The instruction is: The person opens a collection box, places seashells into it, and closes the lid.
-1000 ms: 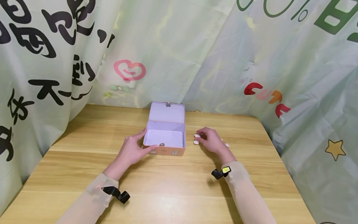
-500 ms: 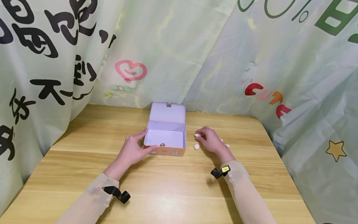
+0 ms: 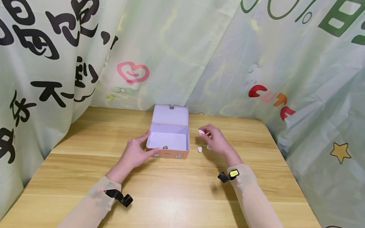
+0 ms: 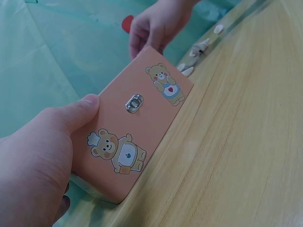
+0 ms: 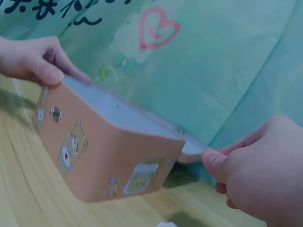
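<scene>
A small orange tin box (image 3: 171,154) with a lilac inside and bear pictures stands on the table, its lid (image 3: 170,114) swung back. My left hand (image 3: 134,153) holds the box at its near left corner, thumb on the front wall (image 4: 120,90) and fingers along the side. Right of the box, my right hand (image 3: 215,141) pinches a small white shell (image 3: 201,132) between thumb and fingertips, above the tabletop. One white shell (image 3: 200,149) lies below that hand, and another (image 3: 209,147) is partly hidden by it. No shells show on the visible part of the box's floor.
In the left wrist view, a greyish shell (image 4: 199,48) and a white shell (image 4: 218,29) lie farther along the wooden table (image 3: 159,196). A printed curtain (image 3: 176,57) hangs behind the table and along its sides.
My right hand has risen slightly away from the tabletop with a white shell in its fingertips. Another shell has separated and lies on the table. The left hand and box have stayed put.
</scene>
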A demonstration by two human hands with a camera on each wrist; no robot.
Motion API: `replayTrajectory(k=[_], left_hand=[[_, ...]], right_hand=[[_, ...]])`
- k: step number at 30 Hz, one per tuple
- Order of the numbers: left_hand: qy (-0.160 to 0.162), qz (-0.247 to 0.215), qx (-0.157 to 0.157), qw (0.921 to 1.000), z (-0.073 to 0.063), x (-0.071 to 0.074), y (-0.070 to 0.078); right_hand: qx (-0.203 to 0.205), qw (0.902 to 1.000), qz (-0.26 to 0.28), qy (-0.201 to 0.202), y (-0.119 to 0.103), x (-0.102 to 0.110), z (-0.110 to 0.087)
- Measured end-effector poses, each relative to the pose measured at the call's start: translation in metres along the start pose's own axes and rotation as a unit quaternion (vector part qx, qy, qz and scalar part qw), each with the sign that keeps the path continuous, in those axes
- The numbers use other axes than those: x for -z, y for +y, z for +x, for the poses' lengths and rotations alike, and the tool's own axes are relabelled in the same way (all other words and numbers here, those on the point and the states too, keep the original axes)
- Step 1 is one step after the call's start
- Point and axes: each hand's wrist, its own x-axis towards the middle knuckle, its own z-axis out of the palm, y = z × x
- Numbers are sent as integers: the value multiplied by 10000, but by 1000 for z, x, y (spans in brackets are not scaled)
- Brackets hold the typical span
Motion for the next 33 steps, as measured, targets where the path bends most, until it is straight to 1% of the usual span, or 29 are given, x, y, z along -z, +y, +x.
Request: replayTrajectory(k=[3, 8, 15, 20, 26, 33], left_hand=[[-13, -12, 30, 10000, -1, 0, 0], [-43, -50, 41, 10000, -2, -1, -1], [-39, -57, 72, 10000, -2, -1, -1], [-38, -58, 73, 9999, -2, -1, -2], [26, -46, 4, 10000, -1, -1, -2], [48, -14, 16, 10000, 0, -1, -1]], right_hand=[[193, 9998, 27, 38, -8, 1, 1], [394, 9991, 141, 64, -21, 1, 3], [614, 9977, 301, -24, -40, 0, 6], [808, 9959, 400, -77, -48, -5, 11], [832, 9954, 440, -162, -58, -13, 17], [805, 9953, 456, -298, -65, -23, 28]])
